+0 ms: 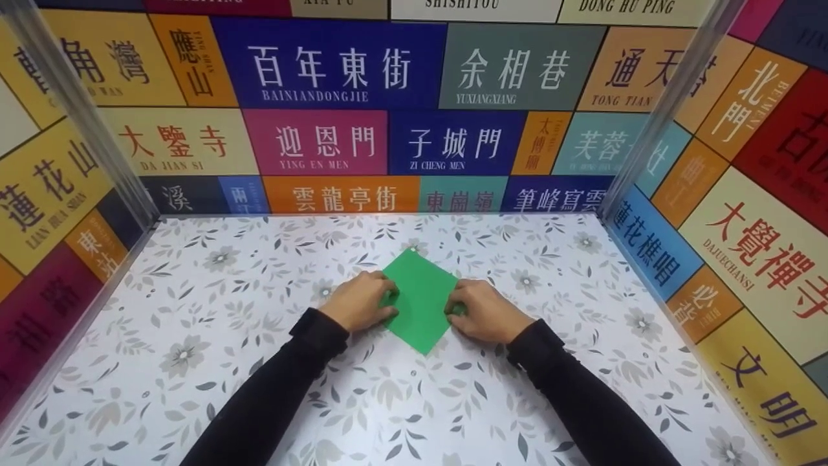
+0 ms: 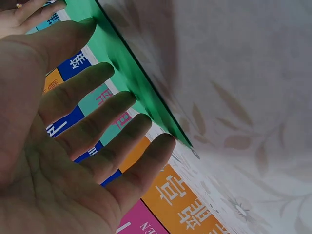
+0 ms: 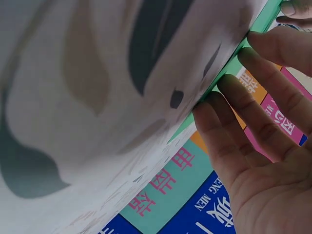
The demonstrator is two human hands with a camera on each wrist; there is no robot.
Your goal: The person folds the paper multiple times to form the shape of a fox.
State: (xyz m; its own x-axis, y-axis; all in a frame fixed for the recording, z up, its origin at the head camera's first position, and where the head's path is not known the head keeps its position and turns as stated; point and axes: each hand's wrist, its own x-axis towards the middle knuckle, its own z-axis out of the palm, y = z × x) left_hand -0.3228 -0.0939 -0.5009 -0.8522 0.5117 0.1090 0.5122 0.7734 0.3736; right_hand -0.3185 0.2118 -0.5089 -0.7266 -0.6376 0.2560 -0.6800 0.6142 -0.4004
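A sheet of green paper [image 1: 422, 301] lies on the table before me, turned like a diamond with one corner toward me. My left hand [image 1: 362, 301] rests at its left corner. In the left wrist view, that hand's fingers [image 2: 100, 102] are fairly straight and spread, with the tips against the green paper [image 2: 132, 73]. My right hand [image 1: 488, 310] is at the right corner. The right wrist view has its fingers [image 3: 265, 129] gently bent, tips touching the edge of the paper [image 3: 229, 68]. Neither hand visibly curls round the sheet.
The table [image 1: 220, 336] has a white covering with grey leaves and flowers. Behind it stands a back wall [image 1: 336, 65] of coloured name panels, with a left side wall [image 1: 39, 188] and a right side wall [image 1: 744, 213] enclosing the table.
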